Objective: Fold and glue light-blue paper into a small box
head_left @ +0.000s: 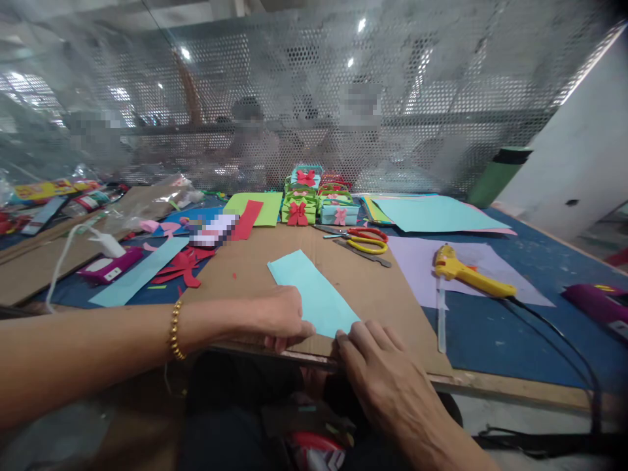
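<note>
A light blue paper strip (316, 294) lies slanted on the brown cardboard, its near end by the table's front edge. My left hand (282, 320), below a gold bead bracelet, has curled fingers and pinches the near left corner of the strip. At the near right corner, my right hand (375, 350) is closed, its thumb tip on the paper's edge and its other fingers bent beside it. Parts of the fingers of both hands are hidden. Beyond the strip lie scissors (367, 245) with red and yellow handles and a grey metal blade (366, 254).
Small green and blue paper boxes with bows (301, 211) stand at the back. A yellow glue gun (471, 275) rests on lilac paper at the right, its cord trailing forward. Red scraps (184, 265), a phone (216, 230) and a white cable (61, 261) lie at the left.
</note>
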{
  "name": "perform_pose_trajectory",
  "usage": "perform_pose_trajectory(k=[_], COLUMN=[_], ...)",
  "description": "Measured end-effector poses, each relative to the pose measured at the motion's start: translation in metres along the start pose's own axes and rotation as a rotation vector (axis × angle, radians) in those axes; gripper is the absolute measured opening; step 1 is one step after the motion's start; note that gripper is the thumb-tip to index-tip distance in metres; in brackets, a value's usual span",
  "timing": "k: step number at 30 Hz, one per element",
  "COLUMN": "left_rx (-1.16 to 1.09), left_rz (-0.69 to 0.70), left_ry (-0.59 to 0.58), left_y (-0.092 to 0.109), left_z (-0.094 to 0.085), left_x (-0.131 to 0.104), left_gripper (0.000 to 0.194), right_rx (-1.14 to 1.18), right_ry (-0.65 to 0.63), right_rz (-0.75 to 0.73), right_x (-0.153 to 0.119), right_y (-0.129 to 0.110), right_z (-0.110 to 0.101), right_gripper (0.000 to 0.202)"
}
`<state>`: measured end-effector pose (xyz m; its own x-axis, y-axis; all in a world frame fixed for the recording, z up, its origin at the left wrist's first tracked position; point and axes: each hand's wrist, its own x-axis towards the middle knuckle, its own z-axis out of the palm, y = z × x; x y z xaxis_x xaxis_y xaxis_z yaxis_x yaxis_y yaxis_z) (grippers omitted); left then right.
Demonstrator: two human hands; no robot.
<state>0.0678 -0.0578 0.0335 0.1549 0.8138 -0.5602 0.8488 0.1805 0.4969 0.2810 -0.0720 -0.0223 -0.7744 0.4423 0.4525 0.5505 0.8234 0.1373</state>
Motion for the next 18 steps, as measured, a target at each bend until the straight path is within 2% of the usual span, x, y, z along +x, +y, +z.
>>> perform_pose_trajectory(k=[12,18], left_rx=[-0.091,-0.115], left_rz=[-0.042,-0.084], left_ry=[-0.114,-0.156], left_y=[0.002,0.008], left_z=[-0.009,-0.011], left_x=[-0.002,0.000], left_gripper=[0.029,0.031], right_rx=[0.009,-0.001], right_ry=[-0.013,0.006], right_rz=[0.004,-0.007], right_x=[-0.002,-0.002], right_y=[0.001,0.002], right_z=[0.001,0.004], right_gripper=[0.007,0.014])
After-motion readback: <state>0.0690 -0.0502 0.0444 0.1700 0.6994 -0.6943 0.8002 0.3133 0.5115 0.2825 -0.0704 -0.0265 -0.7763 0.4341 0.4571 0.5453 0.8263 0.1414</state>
